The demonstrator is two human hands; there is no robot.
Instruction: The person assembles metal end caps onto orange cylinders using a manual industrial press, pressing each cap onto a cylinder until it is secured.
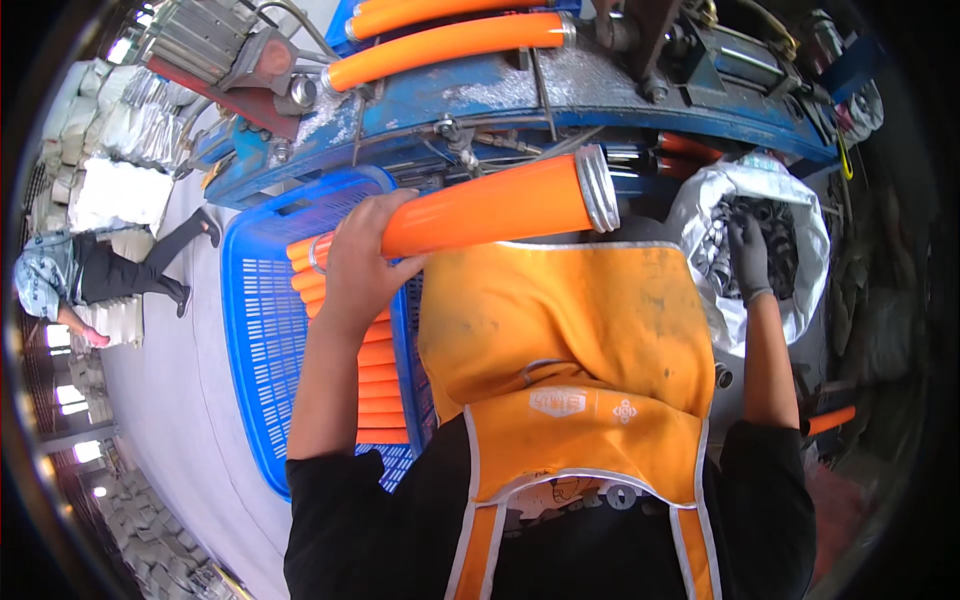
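Observation:
My bare left hand [366, 255] is wrapped round the left end of a smooth orange tube [490, 208]. The tube lies slantwise above my lap, its right end higher and ringed with silver metal bands [598, 190]. At the right, my right hand [748, 256], in a grey glove, reaches into a white woven sack [697, 215]. Its fingers look stretched out among many small dark grey and silvery pieces [780, 235], whose kind I cannot make out. Beneath my left forearm, a blue slotted basket [262, 340] holds several orange tubes [380, 375].
A blue metal machine bench [420, 108], strewn with silvery shavings, runs across the front. More orange tubes [450, 50] lie on it, beside a motor [268, 60]. A person [110, 268] is at far left by stacked white bundles [120, 190]. An orange apron [560, 330] covers my lap.

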